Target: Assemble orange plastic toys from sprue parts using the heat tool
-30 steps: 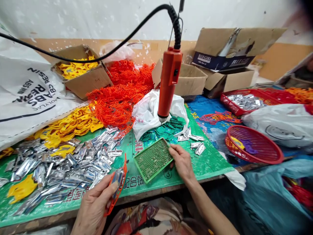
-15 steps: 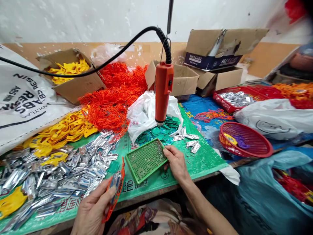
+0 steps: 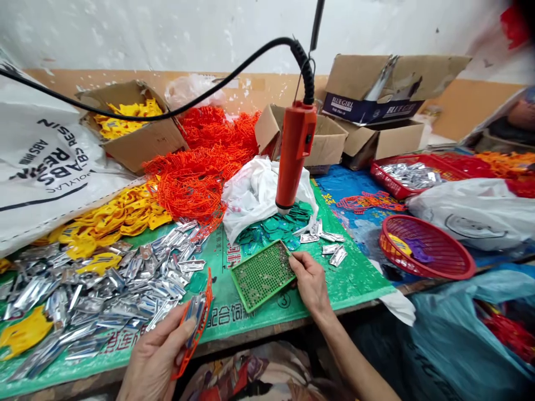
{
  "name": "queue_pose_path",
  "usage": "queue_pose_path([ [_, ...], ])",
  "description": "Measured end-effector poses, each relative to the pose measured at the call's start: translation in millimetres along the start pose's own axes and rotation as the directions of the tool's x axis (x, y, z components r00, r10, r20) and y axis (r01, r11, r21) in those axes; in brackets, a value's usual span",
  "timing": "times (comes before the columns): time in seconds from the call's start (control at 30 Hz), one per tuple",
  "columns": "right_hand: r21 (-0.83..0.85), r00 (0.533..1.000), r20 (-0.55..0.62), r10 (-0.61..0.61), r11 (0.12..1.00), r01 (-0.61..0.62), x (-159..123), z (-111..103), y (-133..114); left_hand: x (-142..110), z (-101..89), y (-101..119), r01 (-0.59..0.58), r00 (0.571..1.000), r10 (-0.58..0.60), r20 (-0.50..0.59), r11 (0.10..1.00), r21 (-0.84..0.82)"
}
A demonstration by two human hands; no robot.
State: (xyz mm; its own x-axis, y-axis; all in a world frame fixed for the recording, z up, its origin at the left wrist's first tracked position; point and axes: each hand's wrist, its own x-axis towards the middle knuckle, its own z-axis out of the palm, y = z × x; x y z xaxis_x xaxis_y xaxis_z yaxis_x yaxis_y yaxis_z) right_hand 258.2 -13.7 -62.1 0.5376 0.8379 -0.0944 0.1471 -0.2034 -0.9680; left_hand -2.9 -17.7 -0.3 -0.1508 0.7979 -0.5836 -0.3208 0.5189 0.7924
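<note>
The green-sheeted tabletop (image 3: pixel 359 281) spreads widest. At its back left, a tilted brown cardboard box (image 3: pixel 146 146) holds yellow plastic pieces (image 3: pixel 129 114); at the right, a red rectangular plastic basket (image 3: pixel 387 182) holds silver metal pieces (image 3: pixel 413 174), and a red round plastic basket (image 3: pixel 449 267) holds a yellow piece (image 3: pixel 400 244) and a purple one. The person's hands are apart. The right hand (image 3: pixel 312 281) grips the right end of a green, rectangular, perforated plastic tray (image 3: pixel 246 273) over the tabletop's front part, its long axis slanting from lower left to upper right, open face up; whether it touches the sheet cannot be told. Left of it, the left hand (image 3: pixel 156 348) pinches shiny metal plates (image 3: pixel 195 312) against a slim orange-red plastic frame (image 3: pixel 203 320), long axis steep, upper end leaning right. Small greyish pieces (image 3: pixel 281 255), spread across the tray a second ago, now bunch toward its right end.
</note>
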Motion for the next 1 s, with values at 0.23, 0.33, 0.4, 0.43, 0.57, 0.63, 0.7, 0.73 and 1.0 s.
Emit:
queue_pose_path([
  [0.23, -0.351, 0.986, -0.082, -0.147, 0.930, 0.109, -6, 1, 8, 2, 0.2, -12, -0.052, 0.999, 0.051, 0.009, 0.998, 0.046],
  [0.33, -0.508, 0.979, -0.076, -0.187, 0.852, 0.124, -10, 2, 8, 8, -4.8, -19, -0.144, 0.984, 0.128, 0.126, 0.981, 0.132],
  [0.4, -0.596, 0.976, -0.064, -0.207, 0.793, 0.129, -11, 2, 7, 13, -8.2, -23, -0.256, 0.954, 0.211, 0.214, 0.943, 0.213],
  [0.43, -0.632, 0.975, -0.055, -0.217, 0.763, 0.134, -12, 1, 6, 15, -9.3, -25, -0.309, 0.936, 0.246, 0.252, 0.917, 0.253],
  [0.57, -0.736, 0.968, -0.021, -0.249, 0.659, 0.153, -14, -2, 4, 19, -7.5, -28, -0.434, 0.888, 0.322, 0.327, 0.821, 0.371],
  [0.63, -0.770, 0.966, -0.011, -0.258, 0.619, 0.157, -14, -3, 3, 19, -4.8, -27, -0.461, 0.877, 0.338, 0.342, 0.793, 0.398],
  [0.7, -0.790, 0.964, -0.004, -0.267, 0.591, 0.161, -13, -3, 2, 19, -3.1, -26, -0.484, 0.865, 0.349, 0.361, 0.770, 0.416],
  [0.73, -0.795, 0.962, 0.001, -0.272, 0.583, 0.166, -12, -2, 2, 19, -2.9, -25, -0.498, 0.857, 0.357, 0.372, 0.757, 0.422],
  [1.0, -0.748, 0.931, 0.070, -0.359, 0.598, 0.287, -5, -13, -4, 24, -5.9, -23, -0.550, 0.818, 0.341, 0.463, 0.700, 0.455],
])
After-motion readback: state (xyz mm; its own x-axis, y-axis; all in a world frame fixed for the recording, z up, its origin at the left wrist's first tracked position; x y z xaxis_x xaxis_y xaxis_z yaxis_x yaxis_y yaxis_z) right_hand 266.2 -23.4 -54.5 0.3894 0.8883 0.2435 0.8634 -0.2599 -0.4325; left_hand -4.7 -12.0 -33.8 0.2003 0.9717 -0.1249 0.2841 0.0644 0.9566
